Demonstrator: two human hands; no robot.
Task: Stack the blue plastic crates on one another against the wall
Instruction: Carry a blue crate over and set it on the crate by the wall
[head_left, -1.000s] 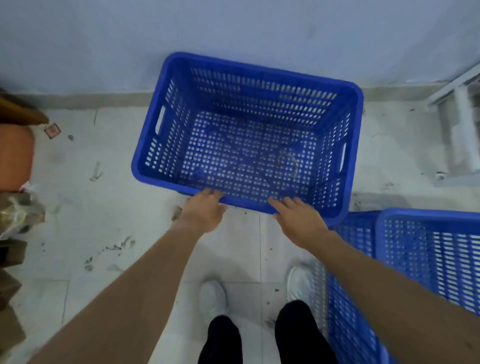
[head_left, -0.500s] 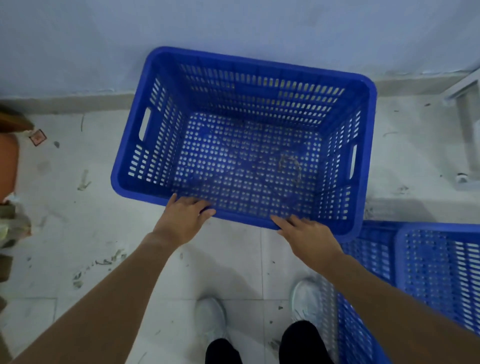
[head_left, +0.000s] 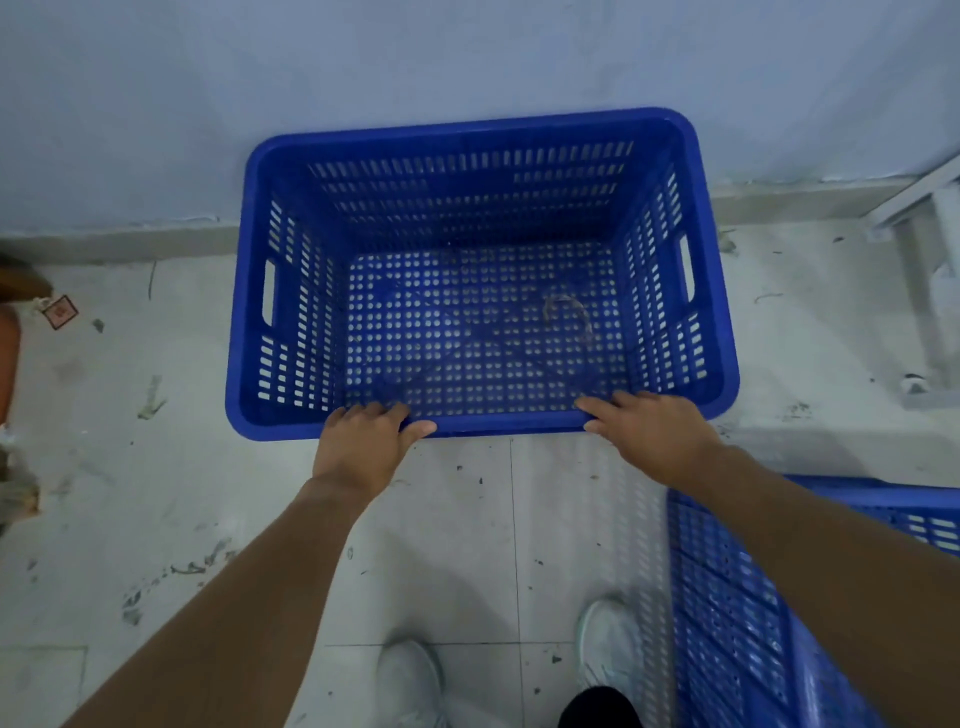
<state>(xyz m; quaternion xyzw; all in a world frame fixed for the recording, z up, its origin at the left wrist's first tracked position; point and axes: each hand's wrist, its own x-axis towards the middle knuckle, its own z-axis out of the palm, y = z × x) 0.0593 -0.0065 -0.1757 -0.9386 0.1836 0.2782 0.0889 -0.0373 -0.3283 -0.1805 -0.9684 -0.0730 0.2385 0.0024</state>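
Observation:
A blue perforated plastic crate (head_left: 249, 322) stands on the floor with its far side against the pale wall (head_left: 363, 67). It is empty apart from a scrap of debris on its bottom. My left hand (head_left: 363, 441) grips the near rim left of centre, fingers curled over the edge. My right hand (head_left: 649, 431) rests on the same rim to the right, fingers over the edge. A second blue crate (head_left: 727, 597) stands at the lower right, partly hidden by my right forearm.
The tiled floor (head_left: 156, 467) is dirty with scuffs. A white metal frame (head_left: 924, 270) stands at the right by the wall. Brown and orange objects (head_left: 8, 338) sit at the left edge. My white shoes (head_left: 410, 680) are below.
The crate has turned from skewed to square with the wall and sits closer against it. Both hands stayed on its near rim and moved with it.

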